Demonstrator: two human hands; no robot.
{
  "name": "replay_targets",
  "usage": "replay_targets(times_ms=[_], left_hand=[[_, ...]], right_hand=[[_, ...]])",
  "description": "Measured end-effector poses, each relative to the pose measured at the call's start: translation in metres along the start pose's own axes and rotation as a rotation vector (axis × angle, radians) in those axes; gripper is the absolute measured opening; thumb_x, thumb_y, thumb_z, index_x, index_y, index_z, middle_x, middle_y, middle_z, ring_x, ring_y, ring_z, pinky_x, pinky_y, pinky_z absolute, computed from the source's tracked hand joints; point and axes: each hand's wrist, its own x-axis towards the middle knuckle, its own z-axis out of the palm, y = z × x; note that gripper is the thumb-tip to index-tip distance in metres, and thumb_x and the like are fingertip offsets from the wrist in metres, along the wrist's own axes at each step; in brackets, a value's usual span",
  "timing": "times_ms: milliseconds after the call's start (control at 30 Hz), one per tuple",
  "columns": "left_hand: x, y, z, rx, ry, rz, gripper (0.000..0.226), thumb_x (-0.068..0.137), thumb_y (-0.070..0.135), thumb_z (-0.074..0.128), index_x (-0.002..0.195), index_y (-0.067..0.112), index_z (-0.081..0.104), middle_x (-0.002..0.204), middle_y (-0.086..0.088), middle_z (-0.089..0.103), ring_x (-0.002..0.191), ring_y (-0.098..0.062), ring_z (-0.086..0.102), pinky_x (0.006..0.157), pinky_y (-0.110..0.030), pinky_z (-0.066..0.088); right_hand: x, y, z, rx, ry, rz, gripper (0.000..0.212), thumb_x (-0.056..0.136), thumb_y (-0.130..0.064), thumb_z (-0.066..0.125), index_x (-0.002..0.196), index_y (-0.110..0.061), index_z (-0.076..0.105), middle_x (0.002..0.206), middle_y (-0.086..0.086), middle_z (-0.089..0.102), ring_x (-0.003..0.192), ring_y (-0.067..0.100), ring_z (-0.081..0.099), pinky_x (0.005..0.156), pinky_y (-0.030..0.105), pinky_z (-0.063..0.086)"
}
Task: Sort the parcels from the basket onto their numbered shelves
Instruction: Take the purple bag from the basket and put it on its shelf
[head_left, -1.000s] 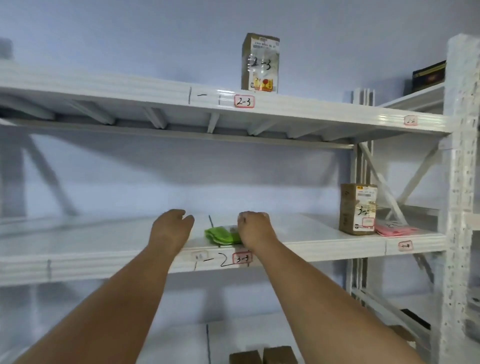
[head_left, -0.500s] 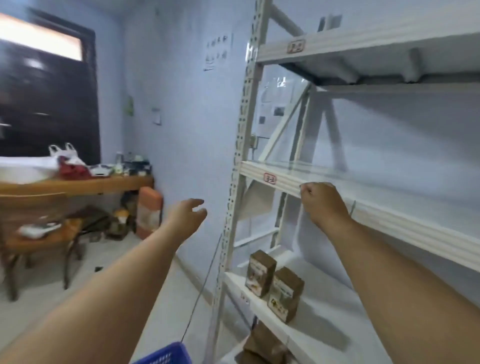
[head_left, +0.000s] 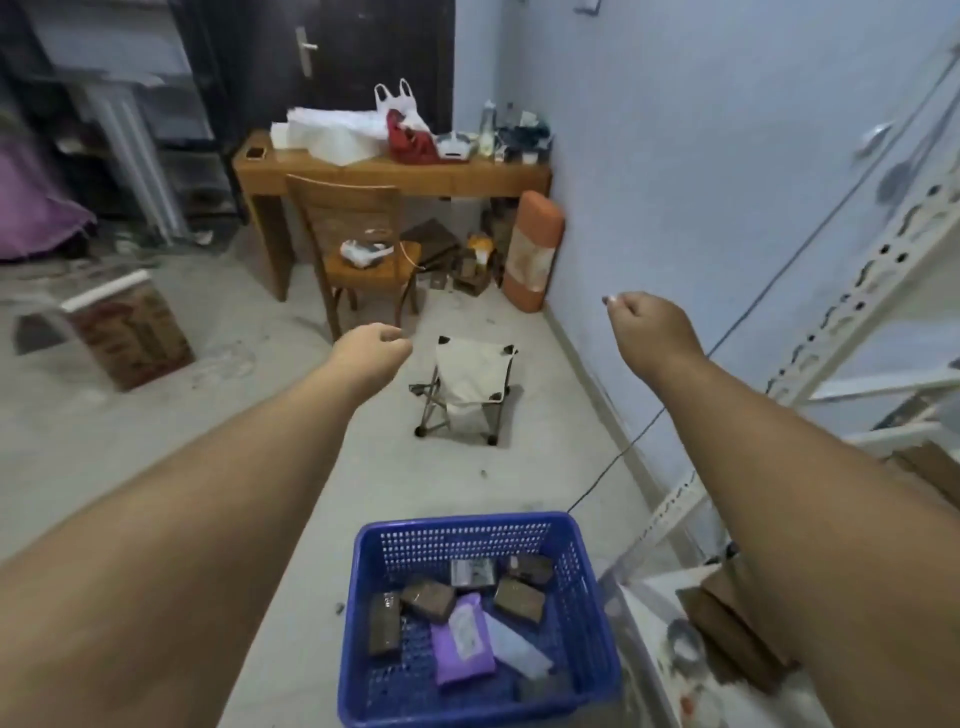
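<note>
- My left hand (head_left: 371, 347) hangs in the air, fingers loosely curled, holding nothing.
- My right hand (head_left: 647, 323) does the same, empty.
- Blue basket (head_left: 582, 561) sits on the floor below and between both hands, parcels (head_left: 462, 642) inside.

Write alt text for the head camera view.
Two bare arms reach forward, left hand and right hand loosely curled and holding nothing, above a blue basket of parcels on the concrete floor. Beyond stand a folding stool, a wooden chair and a cluttered desk.
</note>
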Motion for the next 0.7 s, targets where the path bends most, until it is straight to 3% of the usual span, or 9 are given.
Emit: replay_targets(times_ms=[100, 200, 333, 433, 567, 700], left_hand=[[0.015, -0.070, 0.042, -0.033, -0.041, -0.188, 0.037, 0.092, 0.030, 0.053, 0.127, 0.019, 0.061, 0.130, -0.005, 0.060, 0.120, -0.024, 0.054, 0.106, -0.034, 0.041], [0.021, -0.149, 0.100, -0.033, -0.105, -0.360, 0.043, 0.094, 0.029, 0.051, 0.135, 0.016, 0.054, 0.140, -0.005, 0.053, 0.128, -0.024, 0.049, 0.110, -0.036, 0.036], [0.027, -0.271, 0.209, -0.022, -0.191, -0.545, 0.044, 0.096, 0.026, 0.050, 0.138, 0.012, 0.050, 0.142, -0.007, 0.051, 0.126, -0.025, 0.050, 0.106, -0.034, 0.039], [0.024, -0.372, 0.304, -0.030, -0.240, -0.653, 0.048, 0.094, 0.028, 0.054, 0.139, 0.012, 0.048, 0.142, -0.007, 0.051, 0.126, -0.025, 0.050, 0.102, -0.031, 0.039], [0.023, -0.497, 0.435, -0.171, -0.279, -0.822, 0.056, 0.092, 0.026, 0.061, 0.141, 0.004, 0.043, 0.143, -0.011, 0.048, 0.129, -0.028, 0.048, 0.102, -0.031, 0.036], [0.023, -0.593, 0.556, -0.267, -0.336, -0.952, 0.057, 0.087, 0.030, 0.068, 0.133, 0.002, 0.049, 0.132, -0.012, 0.055, 0.117, -0.031, 0.055, 0.095, -0.033, 0.045]], right_hand=[[0.002, 0.033, 0.082, 0.051, -0.145, 0.119, 0.040, 0.101, -0.033, 0.037, 0.088, -0.004, 0.062, 0.088, 0.016, 0.059, 0.086, 0.032, 0.055, 0.069, 0.033, 0.036], [-0.011, 0.083, 0.178, 0.084, -0.313, 0.279, 0.040, 0.102, -0.033, 0.036, 0.112, -0.007, 0.064, 0.108, 0.013, 0.063, 0.104, 0.031, 0.057, 0.080, 0.032, 0.040], [-0.048, 0.174, 0.329, 0.127, -0.516, 0.527, 0.039, 0.103, -0.032, 0.034, 0.118, -0.007, 0.061, 0.119, 0.014, 0.061, 0.104, 0.029, 0.056, 0.084, 0.032, 0.039], [-0.099, 0.252, 0.448, 0.117, -0.646, 0.726, 0.041, 0.104, -0.031, 0.035, 0.128, -0.006, 0.057, 0.133, 0.016, 0.055, 0.117, 0.031, 0.052, 0.086, 0.030, 0.037], [-0.162, 0.351, 0.601, 0.121, -0.786, 0.894, 0.040, 0.102, -0.028, 0.039, 0.124, 0.000, 0.058, 0.128, 0.019, 0.059, 0.117, 0.032, 0.055, 0.072, 0.025, 0.042], [-0.202, 0.432, 0.722, 0.072, -0.840, 1.015, 0.044, 0.099, -0.033, 0.043, 0.127, 0.000, 0.055, 0.130, 0.017, 0.058, 0.120, 0.031, 0.055, 0.093, 0.029, 0.044]])
